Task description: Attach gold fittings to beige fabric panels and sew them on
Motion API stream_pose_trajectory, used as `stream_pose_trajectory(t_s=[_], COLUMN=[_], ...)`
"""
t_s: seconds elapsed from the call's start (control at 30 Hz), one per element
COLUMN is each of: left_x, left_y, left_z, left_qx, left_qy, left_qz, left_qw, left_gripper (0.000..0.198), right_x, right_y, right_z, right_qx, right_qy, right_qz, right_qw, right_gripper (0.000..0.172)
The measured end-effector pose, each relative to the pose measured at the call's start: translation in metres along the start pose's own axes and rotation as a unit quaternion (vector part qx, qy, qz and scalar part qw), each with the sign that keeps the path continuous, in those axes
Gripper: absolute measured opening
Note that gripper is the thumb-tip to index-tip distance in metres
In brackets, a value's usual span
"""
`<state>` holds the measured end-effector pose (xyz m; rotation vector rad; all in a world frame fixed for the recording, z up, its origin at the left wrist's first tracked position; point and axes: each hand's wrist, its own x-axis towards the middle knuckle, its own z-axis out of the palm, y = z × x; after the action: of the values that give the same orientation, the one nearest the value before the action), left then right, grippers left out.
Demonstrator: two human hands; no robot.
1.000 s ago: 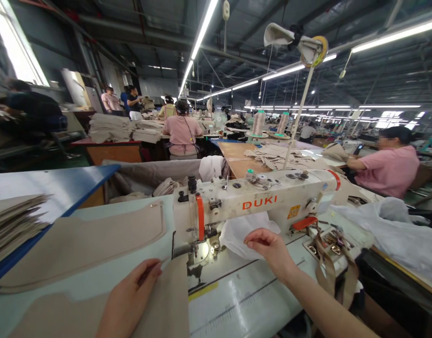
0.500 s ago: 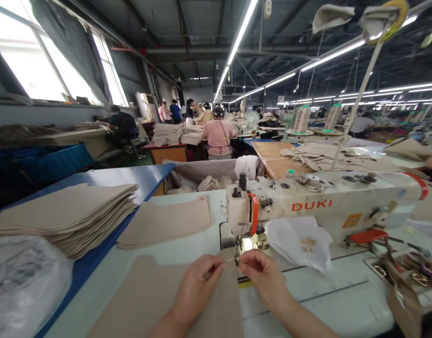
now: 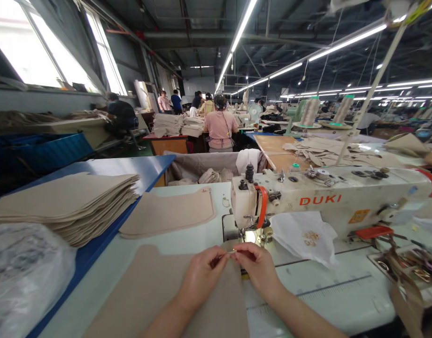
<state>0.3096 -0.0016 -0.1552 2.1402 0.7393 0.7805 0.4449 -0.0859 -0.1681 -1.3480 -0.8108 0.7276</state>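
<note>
Both hands' fingers (image 3: 221,257) pinch a small metal piece (image 3: 233,252).

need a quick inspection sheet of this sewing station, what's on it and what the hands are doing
surface: pale green table beside a blue-edged side table.
job's things: beige fabric panel under both hands, in front of the DUKI sewing machine.
clutter: second beige panel; stack of panels; white bag with small metal pieces; plastic bag.
hands: left hand and right hand pinch something small together near the needle; too small to tell what.
cables: nothing seen.
surroundings: thread cones behind; a person in pink seated beyond.
</note>
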Motion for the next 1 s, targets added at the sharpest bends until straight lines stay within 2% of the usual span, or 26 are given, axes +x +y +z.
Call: stream_pose_trajectory(t_s=[0.1, 0.27, 0.4, 0.5, 0.57, 0.63, 0.8, 1.0], left_x=[0.000, -0.001, 0.000, 0.002, 0.003, 0.004, 0.006, 0.008], left_y=[-0.002, -0.003, -0.004, -0.005, -0.006, -0.005, -0.005, -0.007], left_z=[0.002, 0.002, 0.002, 0.003, 0.005, 0.006, 0.004, 0.000], left_qx=[0.000, -0.022, -0.064, -0.147, -0.219, -0.278, -0.346, -0.425], left_qy=[-0.003, -0.043, -0.054, -0.071, -0.088, -0.101, -0.129, -0.126], left_qz=[-0.004, -0.006, -0.032, -0.089, -0.123, -0.146, -0.173, -0.190], left_qw=[1.000, 0.999, 0.996, 0.982, 0.964, 0.944, 0.913, 0.876], left_gripper=[0.027, 0.026, 0.023, 0.019, 0.018, 0.021, 0.041, 0.051], right_x=[0.000, -0.002, -0.008, -0.009, -0.007, -0.005, 0.000, 0.001], right_y=[-0.001, -0.005, -0.006, -0.002, 0.003, 0.007, 0.014, 0.008], right_z=[0.001, 0.001, 0.002, -0.001, -0.003, -0.005, -0.005, -0.003], right_qx=[-0.020, -0.138, -0.148, -0.075, -0.030, -0.002, 0.047, 0.088], right_qy=[0.002, 0.009, -0.024, -0.025, -0.024, -0.049, -0.105, -0.077], right_qz=[-0.019, -0.083, -0.129, -0.092, -0.053, -0.020, 0.031, 0.070], right_qw=[1.000, 0.987, 0.980, 0.993, 0.998, 0.999, 0.993, 0.991], right_gripper=[0.022, 0.015, 0.015, 0.016, 0.016, 0.016, 0.032, 0.043])
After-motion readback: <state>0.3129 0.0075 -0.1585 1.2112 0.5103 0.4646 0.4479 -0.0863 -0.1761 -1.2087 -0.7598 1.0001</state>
